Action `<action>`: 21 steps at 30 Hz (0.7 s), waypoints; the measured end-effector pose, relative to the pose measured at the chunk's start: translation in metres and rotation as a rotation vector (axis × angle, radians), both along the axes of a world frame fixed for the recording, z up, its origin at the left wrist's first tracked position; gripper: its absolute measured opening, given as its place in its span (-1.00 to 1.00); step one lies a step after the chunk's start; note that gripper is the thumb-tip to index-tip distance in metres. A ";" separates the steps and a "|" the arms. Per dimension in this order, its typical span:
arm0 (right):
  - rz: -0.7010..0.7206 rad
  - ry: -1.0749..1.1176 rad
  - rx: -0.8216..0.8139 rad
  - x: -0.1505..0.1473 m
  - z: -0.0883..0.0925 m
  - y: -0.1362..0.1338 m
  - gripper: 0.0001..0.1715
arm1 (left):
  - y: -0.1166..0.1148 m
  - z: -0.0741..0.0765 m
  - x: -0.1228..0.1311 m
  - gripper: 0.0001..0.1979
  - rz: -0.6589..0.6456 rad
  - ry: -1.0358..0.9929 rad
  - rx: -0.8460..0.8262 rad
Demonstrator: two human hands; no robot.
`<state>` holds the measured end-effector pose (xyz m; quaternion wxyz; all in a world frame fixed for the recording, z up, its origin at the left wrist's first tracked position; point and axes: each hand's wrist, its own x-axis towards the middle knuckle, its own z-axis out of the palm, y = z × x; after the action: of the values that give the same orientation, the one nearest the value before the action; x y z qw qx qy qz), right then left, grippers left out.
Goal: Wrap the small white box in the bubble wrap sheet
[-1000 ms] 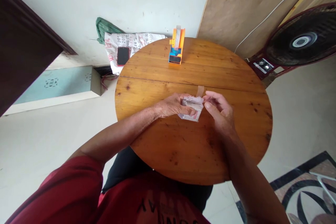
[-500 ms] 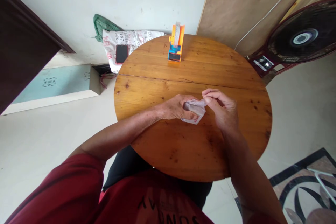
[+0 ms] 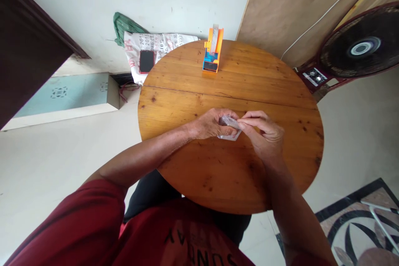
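Observation:
A small clear plastic box (image 3: 230, 136) is held above the near middle of the round wooden table. My left hand (image 3: 210, 125) wraps round its left side, thumb across the near face and fingers behind. With thumb and fingertips, my right hand (image 3: 264, 133) pinches the box's upper right edge, where a thin see-through flap seems to be. The fingers cover much of the box, and I cannot make out whether anything is inside.
An orange and blue tape dispenser (image 3: 213, 50) stands at the far side of the wooden table (image 3: 187, 104). Beyond the table's left edge, a phone (image 3: 146, 61) lies on a printed white sack (image 3: 132, 56). A fan (image 3: 361, 45) stands at the right.
The flap at the box's upper right has come down towards the box, with my right fingers moving left and closer to my left hand. My left hand keeps its hold.

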<state>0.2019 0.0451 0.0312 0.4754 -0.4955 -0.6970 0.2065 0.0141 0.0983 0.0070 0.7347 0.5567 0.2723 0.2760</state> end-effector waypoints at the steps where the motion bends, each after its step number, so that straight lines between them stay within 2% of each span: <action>1: -0.001 -0.007 -0.001 -0.001 -0.001 -0.001 -0.88 | 0.001 -0.001 -0.001 -0.55 0.018 0.003 -0.007; 14: -0.014 -0.009 0.035 -0.006 -0.008 -0.006 -0.84 | 0.008 0.004 -0.009 -0.43 0.040 -0.054 -0.129; 17: -0.027 -0.097 0.105 -0.003 -0.010 -0.006 -0.84 | 0.008 0.002 -0.009 -0.42 0.032 -0.062 -0.145; 21: -0.027 -0.344 0.253 0.001 -0.010 -0.006 -0.76 | 0.010 -0.002 -0.009 -0.43 0.021 -0.034 -0.132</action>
<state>0.2032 0.0393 0.0216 0.4105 -0.4692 -0.7815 0.0234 0.0052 0.1078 0.0047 0.7715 0.4993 0.2833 0.2744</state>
